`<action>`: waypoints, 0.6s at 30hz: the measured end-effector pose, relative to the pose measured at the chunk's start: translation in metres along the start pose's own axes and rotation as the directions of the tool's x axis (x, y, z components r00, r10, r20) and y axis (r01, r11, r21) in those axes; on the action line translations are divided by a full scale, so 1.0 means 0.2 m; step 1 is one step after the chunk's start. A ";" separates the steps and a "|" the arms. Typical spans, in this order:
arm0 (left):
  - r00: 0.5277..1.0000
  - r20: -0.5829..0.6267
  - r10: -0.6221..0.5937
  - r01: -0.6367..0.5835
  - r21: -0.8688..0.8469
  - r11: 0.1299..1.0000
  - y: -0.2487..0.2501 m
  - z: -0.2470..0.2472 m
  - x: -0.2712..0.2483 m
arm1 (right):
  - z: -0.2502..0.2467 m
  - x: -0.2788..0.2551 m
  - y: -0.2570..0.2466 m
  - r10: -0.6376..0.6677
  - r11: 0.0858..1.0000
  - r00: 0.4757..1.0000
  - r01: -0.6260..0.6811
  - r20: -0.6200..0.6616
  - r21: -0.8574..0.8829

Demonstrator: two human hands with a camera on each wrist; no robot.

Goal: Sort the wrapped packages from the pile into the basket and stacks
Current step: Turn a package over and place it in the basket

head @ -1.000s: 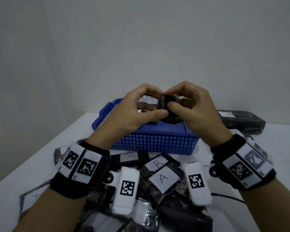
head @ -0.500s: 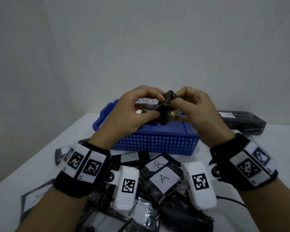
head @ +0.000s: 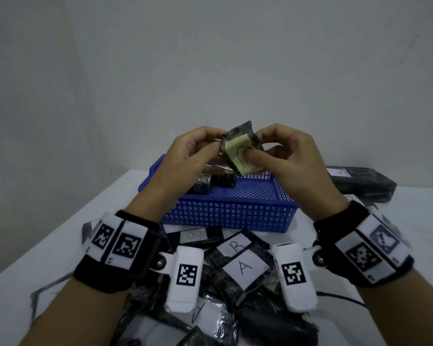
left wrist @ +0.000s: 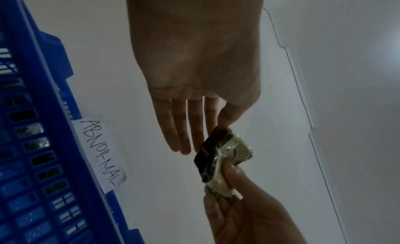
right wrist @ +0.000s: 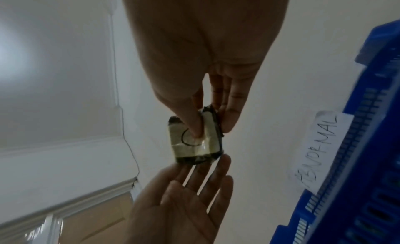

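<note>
I hold a small black-wrapped package (head: 240, 148) above the blue basket (head: 230, 216), its pale label with a curved pen mark turned toward me. My right hand (head: 258, 151) pinches it, thumb on the label (right wrist: 190, 145) and fingers behind. My left hand (head: 215, 146) has straight fingers (right wrist: 205, 169) whose tips touch the package's edge (left wrist: 207, 155). The basket bears a paper tag reading ABNORMAL (left wrist: 99, 155) and holds two or three dark packages (head: 210, 183). The pile of wrapped packages (head: 240, 268), some lettered A and B, lies in front of the basket under my wrists.
A stack of long black packages (head: 360, 183) lies at the back right of the white table (head: 60, 245). One flat package (head: 43, 298) lies at the left front. A thin black cable (head: 340, 295) runs along the right side. A wall stands close behind.
Both hands have risen a little above the basket and turned the package, so its pale label now faces me. My left fingers have straightened against its edge.
</note>
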State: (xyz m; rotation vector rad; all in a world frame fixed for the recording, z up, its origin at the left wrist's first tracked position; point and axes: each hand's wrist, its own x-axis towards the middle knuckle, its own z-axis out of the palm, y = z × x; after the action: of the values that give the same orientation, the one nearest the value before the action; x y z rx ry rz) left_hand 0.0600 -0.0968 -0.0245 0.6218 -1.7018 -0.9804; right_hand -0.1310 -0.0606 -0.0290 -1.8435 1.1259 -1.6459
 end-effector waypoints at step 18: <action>0.988 0.000 0.155 -0.153 0.135 0.979 -0.01 0.00 0.00 | -0.01 0.00 -0.04 0.109 0.991 0.994 -0.108 -0.008 0.077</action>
State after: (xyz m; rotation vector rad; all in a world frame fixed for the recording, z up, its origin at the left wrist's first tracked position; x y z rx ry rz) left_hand 0.0606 -0.0970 -0.0259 0.5713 -1.7892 -0.7571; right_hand -0.1311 -0.0550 -0.0226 -1.6962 1.1312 -1.6185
